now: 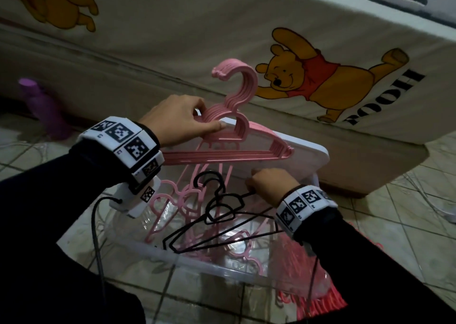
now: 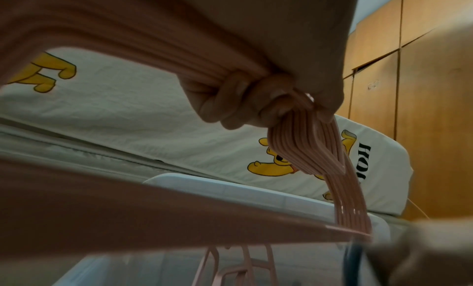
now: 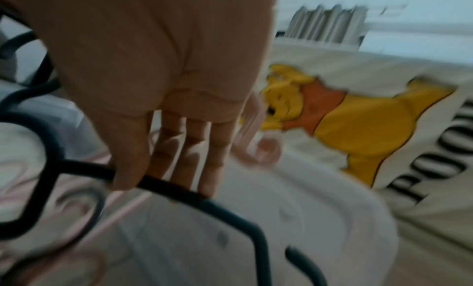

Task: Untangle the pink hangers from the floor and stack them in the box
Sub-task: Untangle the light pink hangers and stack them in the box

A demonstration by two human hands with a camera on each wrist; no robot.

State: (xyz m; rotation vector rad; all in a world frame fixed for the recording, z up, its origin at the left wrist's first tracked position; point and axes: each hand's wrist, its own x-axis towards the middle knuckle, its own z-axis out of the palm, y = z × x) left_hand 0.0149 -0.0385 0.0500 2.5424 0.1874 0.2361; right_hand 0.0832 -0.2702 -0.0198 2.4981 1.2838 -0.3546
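Note:
My left hand (image 1: 195,121) grips a neat stack of several pink hangers (image 1: 243,84) at the neck, hooks up, above the clear plastic box (image 1: 197,262). In the left wrist view its fingers (image 2: 230,102) curl round the pink stack (image 2: 307,148). Loose pink hangers (image 1: 170,200) and a few black hangers (image 1: 222,210) lie tangled inside the box. My right hand (image 1: 261,185) pinches the shoulder of one black hanger; in the blurred right wrist view the thumb and fingers (image 3: 166,158) close on the black hanger (image 3: 217,205).
The box's white lid (image 1: 303,156) leans at its far side against a bed with a cartoon-bear sheet (image 1: 320,81). More pink hangers (image 1: 325,296) lie by the box's near right corner. A purple bottle (image 1: 44,106) stands far left. Cables cross the tiled floor (image 1: 407,212).

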